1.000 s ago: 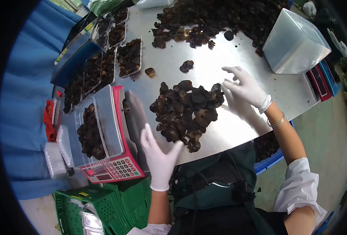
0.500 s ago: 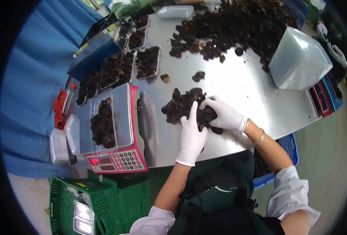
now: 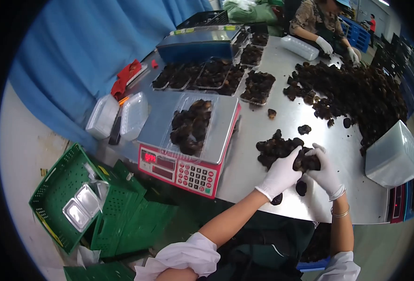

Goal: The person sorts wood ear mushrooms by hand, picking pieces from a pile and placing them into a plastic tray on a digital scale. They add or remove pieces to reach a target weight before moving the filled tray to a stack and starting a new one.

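White-gloved, my left hand (image 3: pixel 284 175) and my right hand (image 3: pixel 326 172) close from both sides on a clump of dark brown mushrooms (image 3: pixel 306 162), just above the steel table (image 3: pixel 244 182). A small pile of mushrooms (image 3: pixel 275 149) lies beside my left hand, and a few loose ones sit near the table's front edge. To the left, a red-and-white scale (image 3: pixel 179 171) carries a clear plastic tray (image 3: pixel 207 126) with mushrooms in it. Its red display seems to read 0.095.
Filled trays (image 3: pixel 258 86) stand behind the scale. A large mushroom heap (image 3: pixel 352 96) covers the back right, where a gloved co-worker (image 3: pixel 326 44) works. Stacked clear trays (image 3: pixel 392 152) stand at right, empty trays (image 3: pixel 103 117) at left. Green crates (image 3: pixel 108 187) sit below.
My view has swung left and up, bringing the co-worker and more of the scale into sight. My hands have gathered a clump of mushrooms between them from the small pile.
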`<state>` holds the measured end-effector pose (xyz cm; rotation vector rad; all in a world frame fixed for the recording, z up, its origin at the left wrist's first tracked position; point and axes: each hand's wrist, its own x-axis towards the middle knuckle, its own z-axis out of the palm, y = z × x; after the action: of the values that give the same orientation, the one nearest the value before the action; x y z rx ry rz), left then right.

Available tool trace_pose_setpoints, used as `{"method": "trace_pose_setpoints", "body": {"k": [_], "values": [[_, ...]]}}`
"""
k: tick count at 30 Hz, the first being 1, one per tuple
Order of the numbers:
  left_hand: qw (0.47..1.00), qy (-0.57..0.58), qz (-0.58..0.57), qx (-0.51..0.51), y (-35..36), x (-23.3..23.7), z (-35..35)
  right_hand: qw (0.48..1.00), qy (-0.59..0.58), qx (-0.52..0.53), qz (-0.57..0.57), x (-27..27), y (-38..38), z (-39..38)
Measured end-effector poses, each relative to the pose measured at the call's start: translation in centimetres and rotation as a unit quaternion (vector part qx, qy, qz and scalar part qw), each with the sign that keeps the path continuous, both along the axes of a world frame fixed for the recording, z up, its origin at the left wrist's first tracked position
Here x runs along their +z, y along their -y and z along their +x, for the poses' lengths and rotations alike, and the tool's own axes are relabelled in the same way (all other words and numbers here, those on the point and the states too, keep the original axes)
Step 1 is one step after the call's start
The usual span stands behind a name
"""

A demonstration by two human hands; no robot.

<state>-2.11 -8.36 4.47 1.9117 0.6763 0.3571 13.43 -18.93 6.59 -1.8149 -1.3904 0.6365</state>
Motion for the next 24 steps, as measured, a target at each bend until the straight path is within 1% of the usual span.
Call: {"method": "trace_pose_setpoints", "body": {"k": [2,4,6,7,8,9,10,12,13,14,16,18,19,20,22,23,24], "values": [[0.998,0.05,-0.011,0.023,-0.8,2.2,-0.8,0.999,-0.016,-0.001,0.044,1.2,-1.6,0.0],[0.994,0.095,0.012,0.047,-2.0,3.2,-2.0,0.999,-0.027,0.01,0.045,3.8,-3.4,-1.6],[0.986,0.144,0.008,0.084,-3.0,5.9,-4.8,0.995,0.0,0.063,0.071,6.2,-6.0,-3.6],[0.982,0.135,0.076,0.108,-4.0,7.0,-6.3,0.993,0.014,0.086,0.084,7.2,-7.7,-4.8],[0.972,0.126,0.147,0.131,-5.3,7.8,-7.8,0.984,0.041,0.118,0.126,7.9,-9.8,-5.9],[0.957,0.169,0.178,0.154,-6.9,8.4,-9.3,0.978,0.051,0.144,0.145,8.6,-12.2,-7.1],[0.94,0.209,0.208,0.174,-8.4,9.0,-10.9,0.967,0.07,0.159,0.187,10.0,-14.3,-9.1],[0.953,0.135,0.126,0.24,-10.2,12.1,-14.5,0.943,0.03,0.228,0.242,11.1,-19.5,-11.9],[0.948,0.111,0.132,0.267,-11.2,12.4,-16.0,0.926,0.048,0.268,0.262,11.1,-22.0,-13.0],[0.942,0.088,0.138,0.294,-12.4,12.2,-17.4,0.92,0.045,0.312,0.232,11.0,-24.4,-13.8],[0.925,0.013,0.221,0.307,-14.7,10.6,-19.8,0.901,0.086,0.374,0.201,9.9,-28.0,-15.1],[0.93,-0.055,0.196,0.307,-14.8,10.0,-21.3,0.894,0.12,0.403,0.154,7.7,-30.7,-15.7],[0.928,-0.059,0.2,0.309,-14.4,10.4,-21.7,0.889,0.12,0.427,0.113,7.8,-31.4,-15.5],[0.938,-0.071,0.142,0.307,-14.0,11.0,-22.0,0.888,0.124,0.428,0.115,8.0,-32.1,-14.9],[0.942,-0.082,0.149,0.29,-13.2,11.8,-22.7,0.89,0.009,0.447,0.087,8.5,-31.9,-13.8],[0.943,-0.081,0.142,0.291,-12.9,12.2,-22.8,0.896,0.0,0.439,0.059,9.2,-31.8,-13.2],[0.95,-0.077,0.117,0.278,-12.4,12.4,-22.8,0.901,-0.112,0.419,-0.015,9.7,-31.5,-13.1]]}}
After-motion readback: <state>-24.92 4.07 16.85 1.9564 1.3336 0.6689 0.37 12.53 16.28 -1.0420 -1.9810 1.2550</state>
